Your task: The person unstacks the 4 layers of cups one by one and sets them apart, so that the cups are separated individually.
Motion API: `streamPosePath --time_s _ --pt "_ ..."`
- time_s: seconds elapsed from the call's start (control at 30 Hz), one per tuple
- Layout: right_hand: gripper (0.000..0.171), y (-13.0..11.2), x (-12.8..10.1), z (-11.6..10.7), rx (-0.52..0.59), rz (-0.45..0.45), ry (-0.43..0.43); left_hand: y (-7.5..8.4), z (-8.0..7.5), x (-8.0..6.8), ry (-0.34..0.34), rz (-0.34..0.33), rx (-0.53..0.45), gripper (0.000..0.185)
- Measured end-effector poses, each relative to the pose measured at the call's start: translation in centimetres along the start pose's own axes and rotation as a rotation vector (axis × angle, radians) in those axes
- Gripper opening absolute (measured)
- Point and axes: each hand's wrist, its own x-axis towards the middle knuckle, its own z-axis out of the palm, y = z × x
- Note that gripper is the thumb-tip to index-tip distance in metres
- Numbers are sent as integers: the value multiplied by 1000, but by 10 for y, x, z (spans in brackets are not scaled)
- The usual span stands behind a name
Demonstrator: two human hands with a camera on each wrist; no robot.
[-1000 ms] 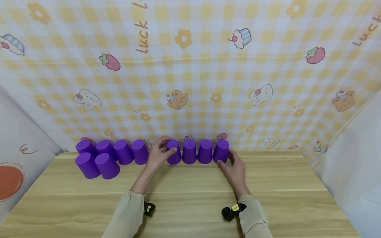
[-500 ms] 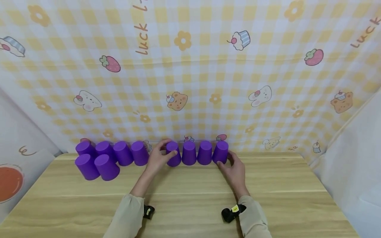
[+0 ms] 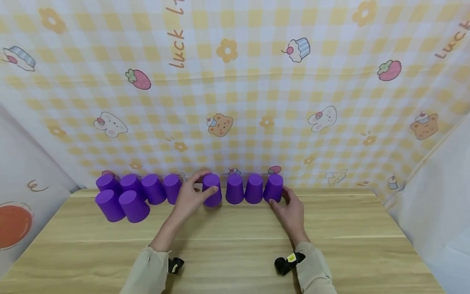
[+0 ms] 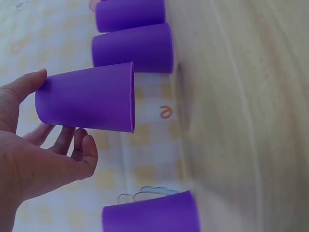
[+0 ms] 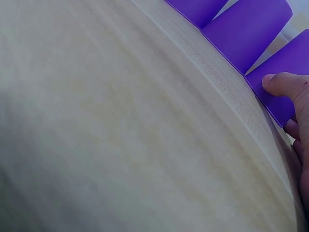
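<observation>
Lifted slightly since before, the fifth cup (image 3: pixel 212 195) sits pinched in the left hand (image 3: pixel 189 200), seemingly clear of the bench (image 3: pixel 235 245); the right hand (image 3: pixel 290 208) curls around the end cup (image 3: pixel 273 188), steadying the row.

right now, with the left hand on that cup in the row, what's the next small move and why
Probably lift the cup clear of the row. The left hand grips it, and the left wrist view shows its rim just off the table. The right hand holds the end cup, steadying that side.
</observation>
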Motion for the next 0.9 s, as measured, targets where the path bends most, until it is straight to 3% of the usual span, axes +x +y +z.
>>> streamPosePath --time_s 0.3,0.43,0.63,0.9 --pt "54 0 1 0 -10 -23 5 10 -19 -14 -43 34 21 54" --pt "55 0 1 -1 -22 -21 5 10 -27 -20 -29 49 24 58" --pt "54 1 2 -2 -18 -39 23 6 -41 -29 16 8 -15 66" --pt "55 2 1 1 -13 -21 12 -5 -70 -47 52 -34 98 60"
